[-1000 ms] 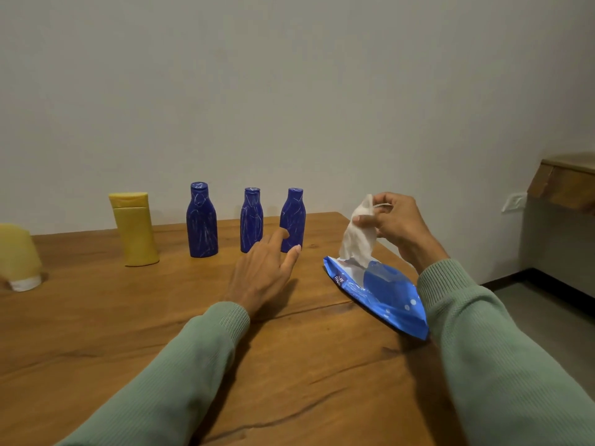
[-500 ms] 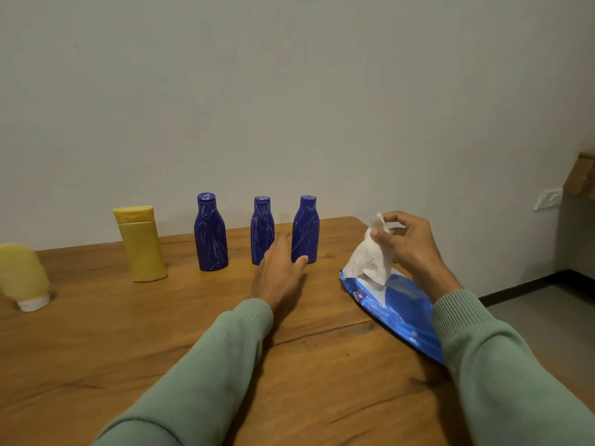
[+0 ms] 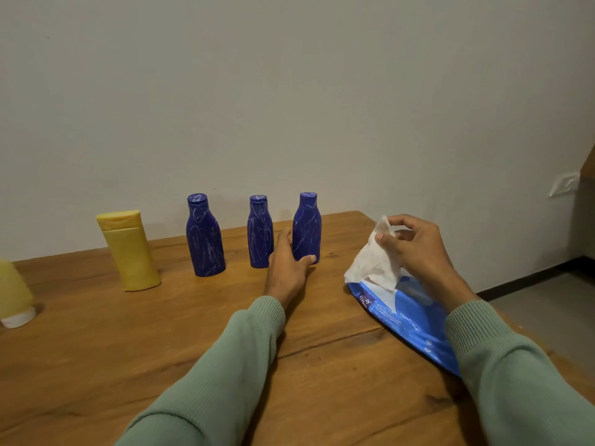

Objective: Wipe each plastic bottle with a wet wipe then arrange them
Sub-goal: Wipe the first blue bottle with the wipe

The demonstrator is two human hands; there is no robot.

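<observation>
Three dark blue bottles [image 3: 205, 236] carry thin white scribbles — two others [image 3: 130, 251] are plain yellow. The wipe [image 3: 375, 259] is white, its pack [image 3: 409, 323] bright blue. Sleeves [image 3: 515, 365] sage green — worktop [image 3: 96, 349] warm brown wood.

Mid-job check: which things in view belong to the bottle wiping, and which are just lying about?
Belongs to the job: left blue bottle, middle blue bottle, right blue bottle with the left hand beside it, tall yellow bottle, cap-down yellow bottle, wet wipe pinched by the right hand, wipe pack.

Just there: wall socket, table.
</observation>
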